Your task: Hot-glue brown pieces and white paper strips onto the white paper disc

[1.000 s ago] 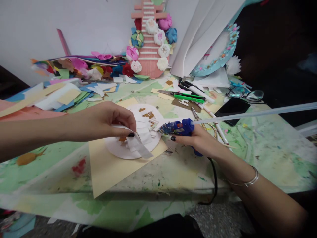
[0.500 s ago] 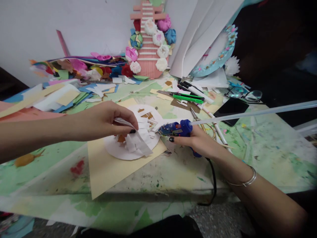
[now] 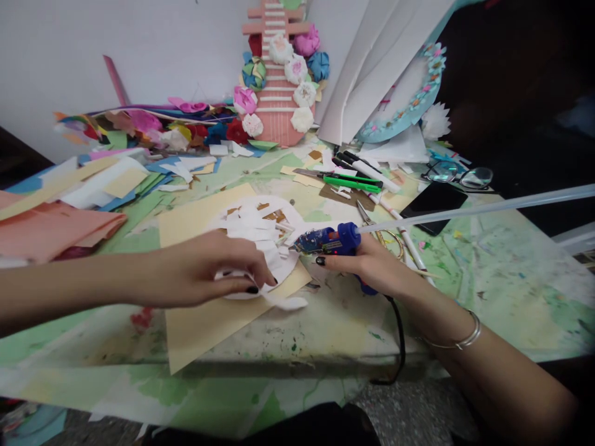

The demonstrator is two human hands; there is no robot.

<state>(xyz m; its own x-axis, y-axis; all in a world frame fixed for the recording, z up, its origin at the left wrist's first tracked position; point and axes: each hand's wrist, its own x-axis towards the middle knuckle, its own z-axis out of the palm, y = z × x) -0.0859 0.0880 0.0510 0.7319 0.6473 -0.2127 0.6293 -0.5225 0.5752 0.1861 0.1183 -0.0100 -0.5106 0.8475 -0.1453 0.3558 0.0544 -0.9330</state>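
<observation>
My right hand (image 3: 377, 265) is closed round a blue hot glue gun (image 3: 348, 238). A long clear glue stick (image 3: 469, 210) juts out of its back, and its nozzle points left over a round white paper cutout (image 3: 290, 215). White paper strips and some brown patches cover the cutout's face. My left hand (image 3: 232, 267) is over the cutout's near side, thumb and fingers pinched on a white paper strip (image 3: 292, 303). The strip's loose end curls out past the fingertips to the right. Under the cutout lies a cream paper sheet (image 3: 193, 337), partly hidden by my left hand.
Scissors (image 3: 367, 214), a green utility knife (image 3: 353, 182), markers, a phone (image 3: 434, 207) and glasses (image 3: 476, 178) lie at the right. Paper scraps and salmon paper (image 3: 56, 229) cover the left. A pink paper instrument with flowers (image 3: 279, 118) leans at the back.
My left hand has moved down and toward me with the paper strip, uncovering more of the strips on the cutout. My right hand and the glue gun have hardly moved.
</observation>
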